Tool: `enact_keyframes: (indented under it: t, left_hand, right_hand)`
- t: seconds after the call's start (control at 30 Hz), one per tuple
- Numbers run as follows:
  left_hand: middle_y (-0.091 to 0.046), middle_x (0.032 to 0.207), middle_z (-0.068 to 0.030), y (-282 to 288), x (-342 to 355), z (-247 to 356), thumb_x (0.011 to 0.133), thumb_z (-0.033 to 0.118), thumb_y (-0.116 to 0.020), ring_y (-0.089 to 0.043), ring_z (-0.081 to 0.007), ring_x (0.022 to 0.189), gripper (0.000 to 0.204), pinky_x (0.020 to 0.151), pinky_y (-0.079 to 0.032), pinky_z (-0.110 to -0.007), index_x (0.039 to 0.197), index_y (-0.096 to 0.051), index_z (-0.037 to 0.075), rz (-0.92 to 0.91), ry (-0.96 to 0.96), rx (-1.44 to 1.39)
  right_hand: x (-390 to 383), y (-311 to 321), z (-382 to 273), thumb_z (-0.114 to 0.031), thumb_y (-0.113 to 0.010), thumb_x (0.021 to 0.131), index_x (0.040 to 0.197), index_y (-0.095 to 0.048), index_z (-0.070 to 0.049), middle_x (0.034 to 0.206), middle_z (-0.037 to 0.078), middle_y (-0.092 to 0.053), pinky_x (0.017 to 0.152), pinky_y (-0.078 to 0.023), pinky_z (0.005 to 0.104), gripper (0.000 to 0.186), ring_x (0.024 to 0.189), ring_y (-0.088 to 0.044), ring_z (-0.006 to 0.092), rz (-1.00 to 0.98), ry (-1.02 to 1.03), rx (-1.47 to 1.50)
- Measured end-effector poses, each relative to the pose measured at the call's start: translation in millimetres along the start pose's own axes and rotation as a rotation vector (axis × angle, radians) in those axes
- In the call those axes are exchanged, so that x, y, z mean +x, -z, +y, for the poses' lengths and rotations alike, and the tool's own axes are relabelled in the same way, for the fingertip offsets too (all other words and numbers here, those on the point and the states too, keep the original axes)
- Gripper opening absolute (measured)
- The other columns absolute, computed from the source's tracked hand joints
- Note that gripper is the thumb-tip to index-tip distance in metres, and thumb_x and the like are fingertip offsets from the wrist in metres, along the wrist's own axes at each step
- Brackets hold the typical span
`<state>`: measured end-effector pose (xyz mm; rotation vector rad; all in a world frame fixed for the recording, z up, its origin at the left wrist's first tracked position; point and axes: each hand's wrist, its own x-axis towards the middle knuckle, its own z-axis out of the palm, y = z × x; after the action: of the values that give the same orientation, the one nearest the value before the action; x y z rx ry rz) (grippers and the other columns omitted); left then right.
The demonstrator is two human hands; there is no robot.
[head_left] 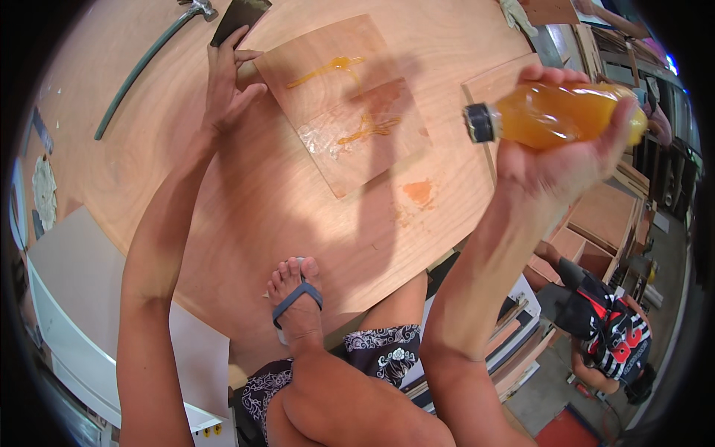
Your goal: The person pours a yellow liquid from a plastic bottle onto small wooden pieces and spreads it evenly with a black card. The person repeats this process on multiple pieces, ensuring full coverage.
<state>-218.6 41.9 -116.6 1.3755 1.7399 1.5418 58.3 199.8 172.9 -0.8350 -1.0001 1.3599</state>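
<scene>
I saw the right hand point(550, 165) encircling an orange-filled clear plastic bottle point(558, 113), presumably for control; the left hand point(226, 88) touched a dark rectangular slab point(241, 16), grip unclear.

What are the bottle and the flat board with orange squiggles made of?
The bottle looks like clear, shiny plastic, because light glints off it and orange shows through. The flat board seems like thin wood, maybe plywood: tan, faintly grained, mostly dull.
</scene>
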Motion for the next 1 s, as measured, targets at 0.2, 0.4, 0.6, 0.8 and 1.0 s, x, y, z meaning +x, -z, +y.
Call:
enact_keyframes:
  t: [0.2,0.4,0.6,0.8,1.0]
  left_hand:
    - [-0.066,0.136,-0.0147,6,-1,9,0.077,0.022,-0.073,-0.052,-0.0287,0.140,0.103,0.127,-0.036,-0.045,0.169,-0.030,0.006,-0.034,0.051,0.030]
    - [-0.075,0.128,-0.0123,7,-3,13,0.074,0.028,-0.075,-0.042,-0.0327,0.142,0.101,0.124,-0.035,-0.046,0.166,-0.038,0.008,0.015,-0.020,0.094]
    - [-0.061,0.145,-0.0177,12,1,5,0.085,0.042,-0.079,-0.054,-0.0289,0.143,0.103,0.124,-0.038,-0.045,0.168,-0.034,0.003,-0.040,-0.040,0.048]
    - [-0.069,0.130,-0.0149,5,5,23,0.077,0.041,-0.076,-0.054,-0.0288,0.134,0.105,0.121,-0.039,-0.046,0.167,-0.038,0.004,0.020,-0.005,0.020]
    - [-0.069,0.129,-0.0163,2,7,32,0.078,0.035,-0.078,-0.061,-0.0291,0.129,0.101,0.118,-0.043,-0.047,0.166,-0.040,0.004,0.045,0.003,-0.030]
  right_hand:
    - [2,-9,-77,-0.049,-0.079,0.096,0.107,-0.068,-0.005,0.102,0.010,-0.070,0.095,-0.062,0.0421,0.046,0.103,-0.071,0.0264,-0.326,-0.096,0.106]
    - [0,12,-105,-0.039,-0.069,0.100,0.108,-0.067,0.003,0.104,0.017,-0.069,0.101,-0.057,0.0526,0.043,0.100,-0.069,0.0329,-0.346,0.131,0.176]
    - [48,102,27,-0.040,-0.066,0.109,0.132,-0.050,0.000,0.116,0.026,-0.061,0.090,-0.062,0.0530,0.049,0.098,-0.068,0.0377,0.103,-0.665,0.435]
    - [62,102,104,-0.024,-0.067,0.104,0.122,-0.054,0.010,0.114,0.023,-0.058,0.087,-0.070,0.0471,0.042,0.103,-0.063,0.0323,0.600,-1.041,0.859]
    - [100,108,125,-0.015,-0.066,0.098,0.112,-0.060,0.011,0.113,0.022,-0.058,0.067,-0.071,0.0384,0.030,0.085,-0.066,0.0272,0.465,-1.109,1.109]
